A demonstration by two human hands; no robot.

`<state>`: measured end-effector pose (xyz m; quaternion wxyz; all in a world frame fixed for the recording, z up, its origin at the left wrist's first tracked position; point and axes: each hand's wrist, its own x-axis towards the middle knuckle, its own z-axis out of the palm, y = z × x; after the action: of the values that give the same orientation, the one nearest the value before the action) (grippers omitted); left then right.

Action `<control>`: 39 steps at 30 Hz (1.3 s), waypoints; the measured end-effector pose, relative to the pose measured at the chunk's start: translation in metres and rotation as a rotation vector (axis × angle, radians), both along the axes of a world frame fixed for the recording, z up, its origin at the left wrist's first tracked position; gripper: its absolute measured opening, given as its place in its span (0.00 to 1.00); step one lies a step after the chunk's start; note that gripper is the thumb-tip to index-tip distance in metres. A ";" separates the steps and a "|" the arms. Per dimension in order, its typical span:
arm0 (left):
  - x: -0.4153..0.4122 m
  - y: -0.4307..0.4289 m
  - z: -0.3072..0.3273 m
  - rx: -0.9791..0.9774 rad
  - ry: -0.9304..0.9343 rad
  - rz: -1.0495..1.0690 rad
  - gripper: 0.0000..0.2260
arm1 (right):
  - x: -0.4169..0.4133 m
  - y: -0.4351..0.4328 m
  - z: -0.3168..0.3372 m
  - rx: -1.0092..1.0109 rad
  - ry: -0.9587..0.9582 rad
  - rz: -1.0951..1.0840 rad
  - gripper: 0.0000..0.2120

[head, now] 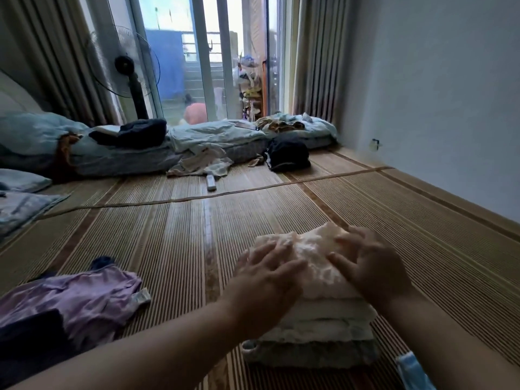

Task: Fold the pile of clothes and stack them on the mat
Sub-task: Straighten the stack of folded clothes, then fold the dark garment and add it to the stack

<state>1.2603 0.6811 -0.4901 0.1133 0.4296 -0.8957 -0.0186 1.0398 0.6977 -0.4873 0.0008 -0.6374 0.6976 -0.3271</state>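
A stack of folded clothes (315,327) stands on the bamboo mat (174,243) in front of me. Its top piece is a cream, lacy garment (312,249). My left hand (267,280) lies flat on the left side of that garment with fingers spread. On the right side rests my right hand (371,263), also flat with fingers apart. Neither hand grips the cloth. At the lower left lies an unfolded pile with a purple satin garment (76,299) and a dark piece (31,333).
A white remote (211,182) and loose light clothes (202,164) lie further out on the mat. A dark garment heap (287,156) sits by low bedding (225,136). A standing fan (126,68) is near the glass door. The wall runs along the right.
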 end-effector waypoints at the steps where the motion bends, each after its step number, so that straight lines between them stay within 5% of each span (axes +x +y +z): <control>1: -0.001 -0.003 -0.002 0.057 -0.048 0.007 0.27 | -0.001 -0.005 -0.003 0.055 0.026 0.016 0.17; 8: -0.022 -0.037 -0.006 0.239 -0.152 0.125 0.23 | 0.004 -0.034 -0.016 0.397 -0.023 -0.028 0.18; 14: -0.018 -0.053 -0.005 0.357 -0.155 0.118 0.23 | 0.005 -0.049 -0.014 0.487 -0.134 -0.030 0.14; 18: -0.006 -0.046 0.003 0.427 -0.030 0.070 0.26 | 0.005 -0.038 0.009 0.414 -0.151 -0.019 0.16; 24: 0.025 0.013 0.037 0.328 0.105 0.064 0.30 | 0.035 0.008 0.051 0.117 0.075 -0.051 0.25; 27: 0.065 0.048 0.048 0.273 0.163 0.109 0.31 | 0.082 0.033 0.067 0.017 0.090 0.101 0.27; 33: 0.207 0.102 0.033 0.152 -0.002 0.312 0.29 | 0.236 0.064 0.051 0.217 0.208 0.624 0.19; 39: 0.355 0.144 0.011 0.223 -0.079 0.756 0.38 | 0.377 0.072 0.001 0.492 0.191 0.770 0.35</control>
<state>1.6157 0.8247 -0.4789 0.0301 0.7391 -0.6706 -0.0562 1.4168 0.7697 -0.4860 0.2091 -0.8581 0.4641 -0.0680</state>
